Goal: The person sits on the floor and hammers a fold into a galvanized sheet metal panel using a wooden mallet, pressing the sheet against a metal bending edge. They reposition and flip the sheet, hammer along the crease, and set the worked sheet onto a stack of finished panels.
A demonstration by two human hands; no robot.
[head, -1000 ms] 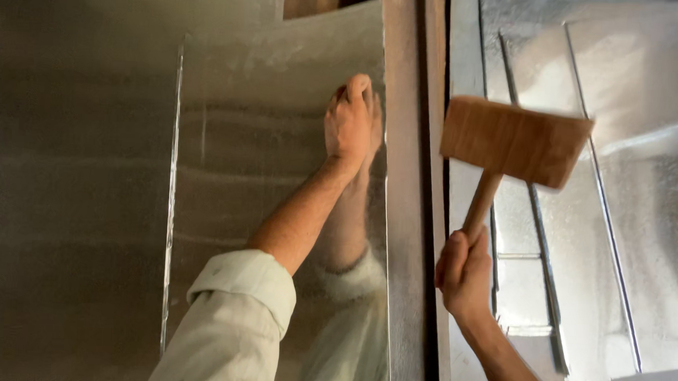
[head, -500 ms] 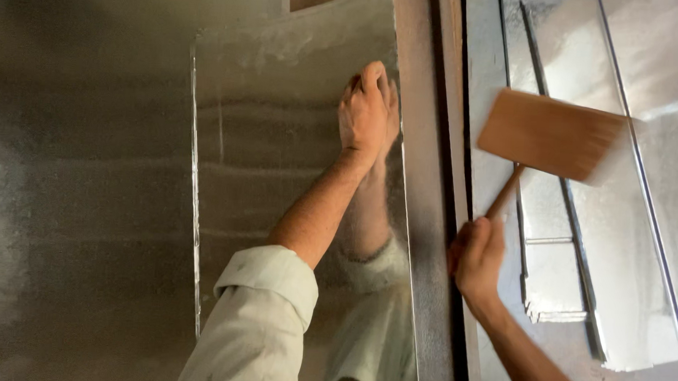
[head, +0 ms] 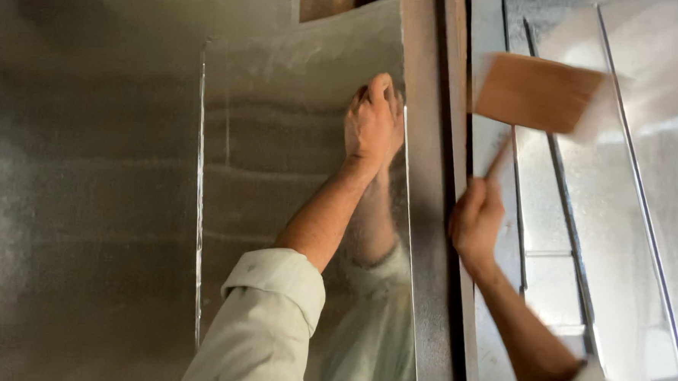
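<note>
Wooden mallet (head: 540, 92) handle clamped in right hand (head: 476, 223) fingers; left hand (head: 374, 122) fingers together on sheet metal (head: 295, 143).

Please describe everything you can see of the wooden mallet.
The wooden mallet has a light brown, block-shaped head and a thin handle, mostly hidden. It is blurred by motion. The right hand grips the handle's lower end and holds the head raised, to the right of a grey metal bar. Nothing else touches it.
</note>
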